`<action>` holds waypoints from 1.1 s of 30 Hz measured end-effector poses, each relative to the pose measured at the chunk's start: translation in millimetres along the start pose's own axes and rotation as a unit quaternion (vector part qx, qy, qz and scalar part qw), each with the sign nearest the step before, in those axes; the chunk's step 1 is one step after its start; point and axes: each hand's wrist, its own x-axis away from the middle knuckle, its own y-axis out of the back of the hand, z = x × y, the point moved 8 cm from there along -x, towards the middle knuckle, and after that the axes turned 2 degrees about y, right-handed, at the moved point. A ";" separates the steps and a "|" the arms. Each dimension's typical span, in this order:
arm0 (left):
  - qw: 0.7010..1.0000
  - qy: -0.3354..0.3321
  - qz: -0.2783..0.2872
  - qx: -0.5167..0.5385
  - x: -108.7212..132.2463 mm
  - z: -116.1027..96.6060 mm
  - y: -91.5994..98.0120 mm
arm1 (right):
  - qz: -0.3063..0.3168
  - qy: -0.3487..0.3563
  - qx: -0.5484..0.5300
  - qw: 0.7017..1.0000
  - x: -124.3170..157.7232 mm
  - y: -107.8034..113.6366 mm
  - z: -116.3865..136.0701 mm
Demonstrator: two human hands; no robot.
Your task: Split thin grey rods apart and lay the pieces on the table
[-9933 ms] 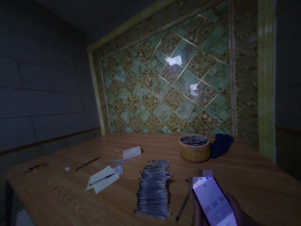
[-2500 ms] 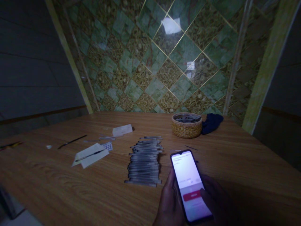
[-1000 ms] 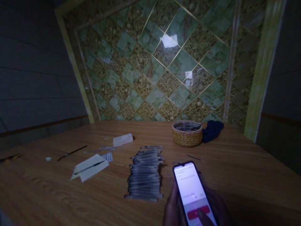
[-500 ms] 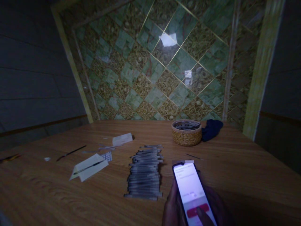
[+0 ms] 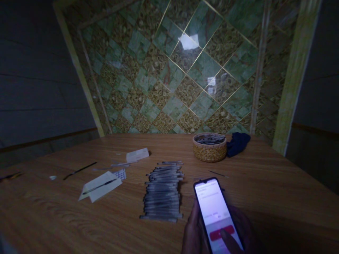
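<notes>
A lit smartphone with a white screen and a red button is held low over the wooden table. My left hand wraps round the phone's left edge. My right hand cups the right edge, and its thumb rests on the red button. Just left of the phone lies a long row of thin grey sticks, stacked side by side on the table.
A woven basket holding more sticks stands at the back, with a dark blue cloth beside it. Folded white papers, a small white card and a thin dark tool lie at the left. A green tiled wall rises behind.
The phone's screen has gone from a timer to a white page with a red button. My right thumb has come down onto that button. The view has shifted slightly.
</notes>
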 end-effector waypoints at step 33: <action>0.999 0.009 -0.035 0.021 2.3 6.1 1.4 | 0.024 -0.013 0.019 0.999 -2.2 4.6 0.2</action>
